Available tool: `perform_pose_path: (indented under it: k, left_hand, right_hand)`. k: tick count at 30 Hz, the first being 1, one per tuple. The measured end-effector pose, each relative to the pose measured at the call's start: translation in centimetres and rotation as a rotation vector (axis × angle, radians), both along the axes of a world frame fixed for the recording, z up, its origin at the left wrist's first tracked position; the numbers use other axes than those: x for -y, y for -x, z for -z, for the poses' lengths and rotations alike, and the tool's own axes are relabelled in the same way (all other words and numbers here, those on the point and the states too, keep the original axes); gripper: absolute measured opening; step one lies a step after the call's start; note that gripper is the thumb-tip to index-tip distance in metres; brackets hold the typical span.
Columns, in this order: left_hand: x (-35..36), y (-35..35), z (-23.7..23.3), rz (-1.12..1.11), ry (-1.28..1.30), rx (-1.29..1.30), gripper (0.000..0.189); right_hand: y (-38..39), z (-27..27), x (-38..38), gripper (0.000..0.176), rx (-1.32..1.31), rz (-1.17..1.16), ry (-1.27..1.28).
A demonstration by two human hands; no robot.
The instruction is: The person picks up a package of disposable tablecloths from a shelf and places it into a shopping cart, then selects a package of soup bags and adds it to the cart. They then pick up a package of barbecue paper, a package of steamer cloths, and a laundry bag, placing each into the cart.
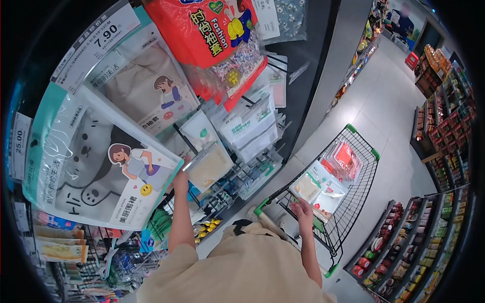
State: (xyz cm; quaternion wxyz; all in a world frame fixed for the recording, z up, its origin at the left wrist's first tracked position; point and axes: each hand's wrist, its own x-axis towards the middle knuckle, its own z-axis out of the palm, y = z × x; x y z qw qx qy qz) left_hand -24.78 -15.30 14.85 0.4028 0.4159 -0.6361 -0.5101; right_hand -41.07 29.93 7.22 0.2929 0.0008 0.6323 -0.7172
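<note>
My left hand (180, 177) is raised to the rack, beside the lower right corner of a large kitchen apron package (101, 171); its fingers are largely hidden. Just right of it hangs a small packet with a beige panel (208, 164). My right hand (302, 209) is over the near end of a shopping cart (361, 202), fingers partly curled; whether they hold anything is unclear. Flat packages (331, 194) and red-topped packs (343, 159) lie in the cart.
Above hang a red sleeve package (212, 35) and a grey sleeve package (151, 83). Store shelves (419, 242) line the right side. The tiled aisle (384, 96) runs ahead to a person (401, 22) in the distance.
</note>
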Motion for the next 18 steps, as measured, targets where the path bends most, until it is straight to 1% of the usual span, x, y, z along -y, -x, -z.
perform_pose_path:
  k: [2, 3, 4, 5, 6, 8, 9, 11, 12, 14, 15, 17, 18]
  left_hand:
    - [-0.8, -0.8, 0.0, 0.034, -0.067, -0.103, 0.028]
    - [-1.6, -0.6, -1.0, 0.035, -0.069, -0.100, 0.028]
    - [-3.0, -0.3, -2.6, 0.073, -0.138, -0.209, 0.032]
    - [-4.3, 0.0, -3.8, 0.111, -0.208, -0.318, 0.037]
    - [-5.0, 0.2, -4.5, 0.113, -0.211, -0.314, 0.037]
    - [-6.3, 0.6, -5.5, 0.093, -0.222, -0.353, 0.025]
    - [-7.1, 0.8, -6.1, 0.099, -0.225, -0.347, 0.025]
    - [-8.4, 1.1, -7.2, 0.071, -0.301, -0.392, 0.034]
    - [-8.9, 1.2, -7.4, 0.082, -0.302, -0.383, 0.034]
    - [-9.7, 1.1, -7.6, 0.073, -0.286, -0.376, 0.039]
    - [-10.0, 0.9, -7.6, 0.090, -0.285, -0.354, 0.039]
    - [-10.4, 0.5, -7.8, 0.105, -0.330, -0.355, 0.047]
    - [-10.5, 0.2, -7.9, 0.127, -0.328, -0.333, 0.047]
  right_hand:
    - [-0.2, -0.2, 0.9, 0.035, 0.023, -0.009, 0.033]
    - [-0.2, -1.4, 1.6, 0.036, 0.011, -0.080, 0.048]
    - [-0.3, -2.1, 2.3, 0.037, 0.000, -0.150, 0.062]
    - [-0.3, -1.4, 2.9, 0.042, 0.018, -0.217, 0.116]
    - [-0.4, -1.9, 3.7, 0.042, 0.023, -0.214, 0.114]
    - [-0.7, -3.7, 6.0, 0.061, 0.012, -0.405, 0.106]
    - [-0.9, -4.5, 7.1, 0.061, 0.016, -0.398, 0.107]
    - [-1.2, -6.1, 9.4, 0.079, 0.061, -0.440, 0.158]
    - [-1.4, -6.6, 10.5, 0.079, 0.066, -0.427, 0.162]
    - [-1.4, -7.4, 12.0, 0.092, 0.335, -0.388, 0.486]
    - [-1.1, -7.8, 12.4, 0.092, 0.348, -0.366, 0.498]
    - [-0.8, -8.4, 13.1, 0.093, 0.277, -0.432, 0.320]
    - [-0.8, -8.2, 13.2, 0.093, 0.289, -0.407, 0.335]
